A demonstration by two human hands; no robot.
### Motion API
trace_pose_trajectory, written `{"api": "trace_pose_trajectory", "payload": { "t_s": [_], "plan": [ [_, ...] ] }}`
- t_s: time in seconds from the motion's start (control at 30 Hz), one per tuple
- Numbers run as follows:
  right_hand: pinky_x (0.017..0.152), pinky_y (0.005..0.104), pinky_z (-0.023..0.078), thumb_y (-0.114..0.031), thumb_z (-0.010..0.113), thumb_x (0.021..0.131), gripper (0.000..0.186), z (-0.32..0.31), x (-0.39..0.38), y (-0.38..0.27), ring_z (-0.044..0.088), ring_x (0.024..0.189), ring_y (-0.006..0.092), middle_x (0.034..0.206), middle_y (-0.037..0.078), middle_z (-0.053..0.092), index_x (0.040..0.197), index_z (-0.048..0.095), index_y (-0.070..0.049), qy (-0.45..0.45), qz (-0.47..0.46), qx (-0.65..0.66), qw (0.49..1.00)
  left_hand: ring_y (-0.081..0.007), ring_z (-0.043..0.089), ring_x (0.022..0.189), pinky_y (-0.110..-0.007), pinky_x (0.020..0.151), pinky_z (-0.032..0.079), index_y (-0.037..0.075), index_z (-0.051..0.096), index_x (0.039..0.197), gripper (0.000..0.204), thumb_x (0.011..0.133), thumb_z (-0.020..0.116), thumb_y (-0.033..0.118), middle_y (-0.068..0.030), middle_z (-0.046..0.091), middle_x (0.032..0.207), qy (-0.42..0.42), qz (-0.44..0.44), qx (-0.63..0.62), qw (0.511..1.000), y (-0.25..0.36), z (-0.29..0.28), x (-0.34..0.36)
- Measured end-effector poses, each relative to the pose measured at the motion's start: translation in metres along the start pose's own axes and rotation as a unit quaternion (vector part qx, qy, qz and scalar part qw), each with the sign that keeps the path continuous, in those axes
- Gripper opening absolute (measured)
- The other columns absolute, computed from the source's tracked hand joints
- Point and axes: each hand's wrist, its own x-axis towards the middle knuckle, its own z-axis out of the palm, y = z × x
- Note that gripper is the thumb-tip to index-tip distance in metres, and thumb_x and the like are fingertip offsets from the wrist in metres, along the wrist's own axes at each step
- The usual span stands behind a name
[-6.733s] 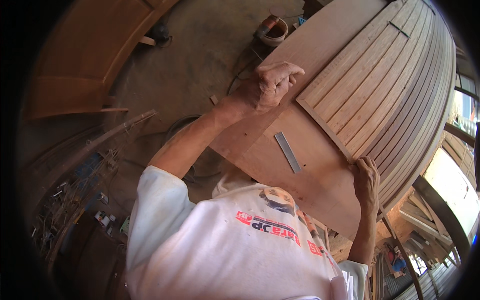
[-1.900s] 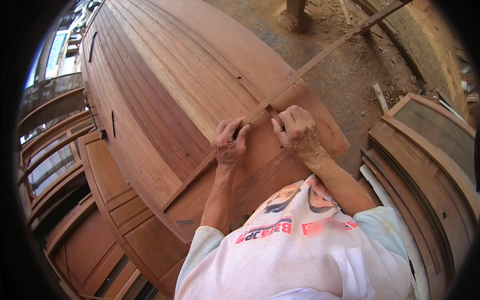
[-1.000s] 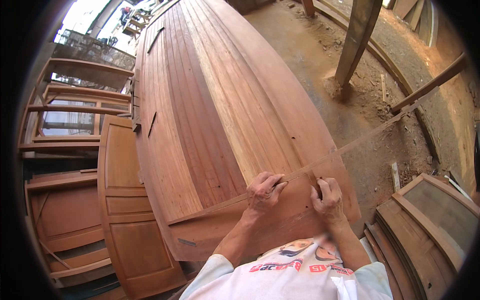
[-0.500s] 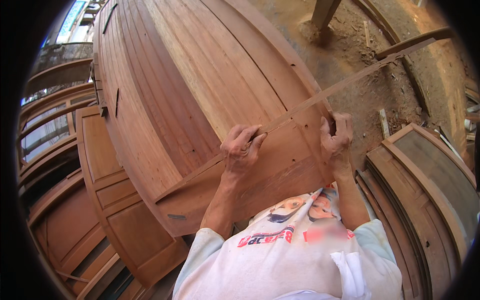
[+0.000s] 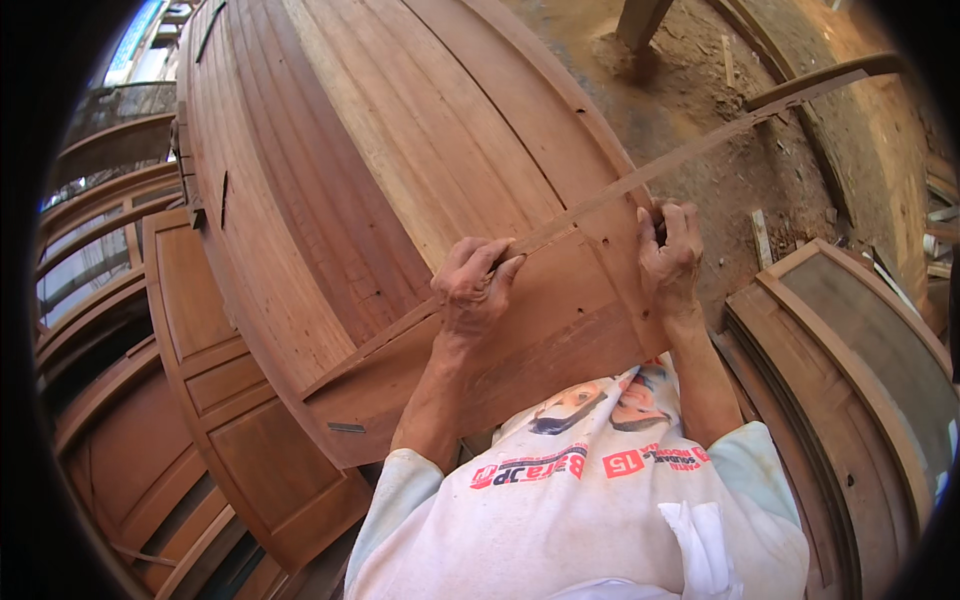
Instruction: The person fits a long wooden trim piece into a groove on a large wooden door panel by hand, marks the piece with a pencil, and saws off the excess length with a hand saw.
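Observation:
My left hand (image 5: 470, 290) is closed on a long thin wooden strip (image 5: 730, 135), which lies diagonally across the near end of a large panel of lengthwise wooden boards (image 5: 420, 130) and sticks out past its right side. My right hand (image 5: 668, 255) is curled at the panel's right edge, just below the strip, its fingertips partly hidden. Between my hands is a smooth reddish end board (image 5: 540, 310). A small grey metal bar (image 5: 346, 427) lies at that board's left corner.
Panelled doors (image 5: 235, 400) and frames (image 5: 105, 240) stand at my left. A screened wooden frame (image 5: 845, 310) rests on stacked panels at my right. Beyond the panel are a wooden post (image 5: 640, 22), dirt ground (image 5: 700, 130) and loose wood pieces (image 5: 760, 238).
Since the earliest frame, my viewpoint has swung round and both hands have come to the strip's end of the panel. In the last second my right hand has shifted outward to the panel's edge.

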Motion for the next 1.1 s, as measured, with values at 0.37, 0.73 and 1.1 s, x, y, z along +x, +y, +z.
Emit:
{"api": "trace_pose_trajectory", "payload": {
  "t_s": [0.37,0.73,1.1],
  "plan": [
    [0.075,0.0428,0.057,0.002,0.076,0.091,0.023,-0.006,0.004,0.003,0.069,0.089,0.0346,0.106,0.017,0.066,0.112,0.068,-0.001,0.02,-0.008,0.023,0.999,-0.0234,0.07,0.083,-0.034,0.072,0.056,0.003,0.079,0.109,0.024,0.088,0.086,0.01,-0.0103,0.073,0.093,-0.043,0.013,0.038,0.998,-0.006,0.006,-0.006],
    [0.079,0.042,0.058,0.0,0.078,0.087,0.033,-0.022,0.008,0.015,0.07,0.094,0.0359,0.11,0.017,0.066,0.119,0.068,-0.002,-0.042,-0.046,0.025,0.998,-0.0235,0.069,0.083,-0.035,0.071,0.056,0.003,0.079,0.108,0.024,0.087,0.087,0.011,-0.01,0.072,0.092,-0.039,0.009,0.029,0.999,-0.004,0.003,-0.003],
    [0.082,0.0456,0.056,-0.007,0.08,0.088,0.028,-0.026,0.003,0.014,0.067,0.094,0.0387,0.107,0.018,0.066,0.112,0.068,0.0,0.011,-0.097,0.039,0.994,-0.0274,0.069,0.077,-0.037,0.067,0.055,0.005,0.08,0.102,0.021,0.083,0.087,0.008,-0.011,0.071,0.087,-0.022,0.04,0.044,0.998,0.002,-0.001,-0.006]
  ]
}}
